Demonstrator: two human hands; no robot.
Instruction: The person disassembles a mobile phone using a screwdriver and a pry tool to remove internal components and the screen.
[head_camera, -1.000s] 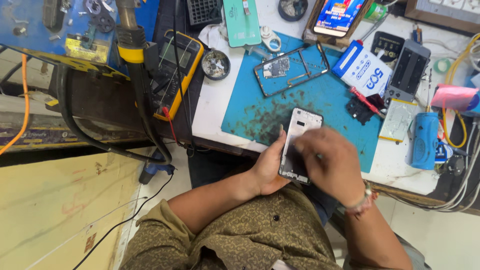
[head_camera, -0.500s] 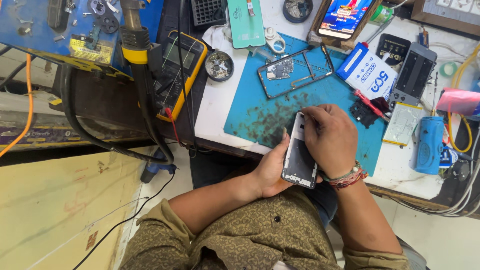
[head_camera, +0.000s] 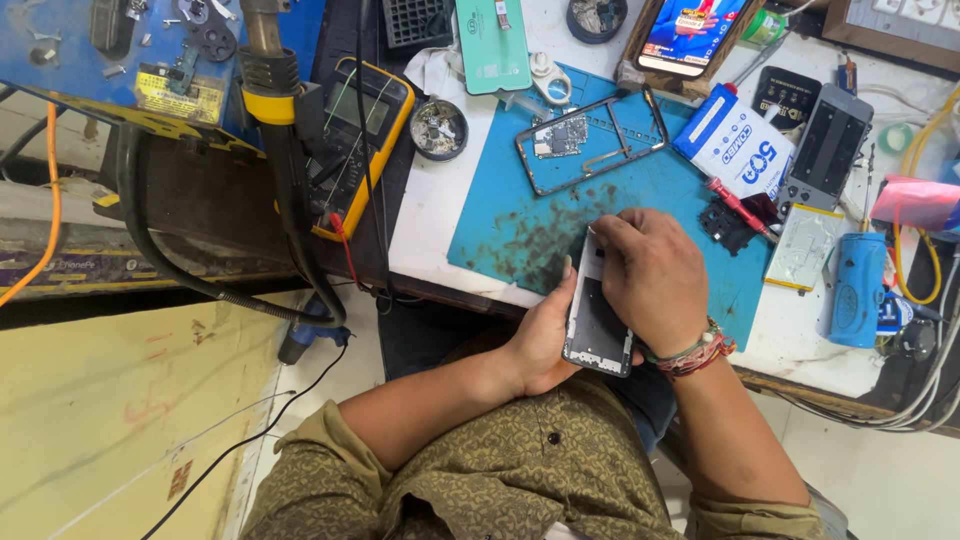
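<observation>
My left hand (head_camera: 540, 335) cradles an opened white-framed phone (head_camera: 594, 318) from below, held over the near edge of the blue work mat (head_camera: 520, 235). My right hand (head_camera: 655, 275) lies over the phone's upper part with its fingertips pressed on the top edge; whether it holds a small tool is hidden. A bracelet sits on the right wrist. A bare phone frame with a small circuit board (head_camera: 590, 135) lies on the mat farther back.
A yellow multimeter (head_camera: 360, 140) with leads sits left of the mat, beside a round tin of small parts (head_camera: 438, 128). A lit phone (head_camera: 688, 30), a white-and-blue box (head_camera: 738, 145), a red-handled screwdriver (head_camera: 740, 205) and a blue cylinder (head_camera: 858, 290) crowd the right.
My right hand slid from the phone's lower half up to its top edge, and the phone now sits more upright and closer to my body.
</observation>
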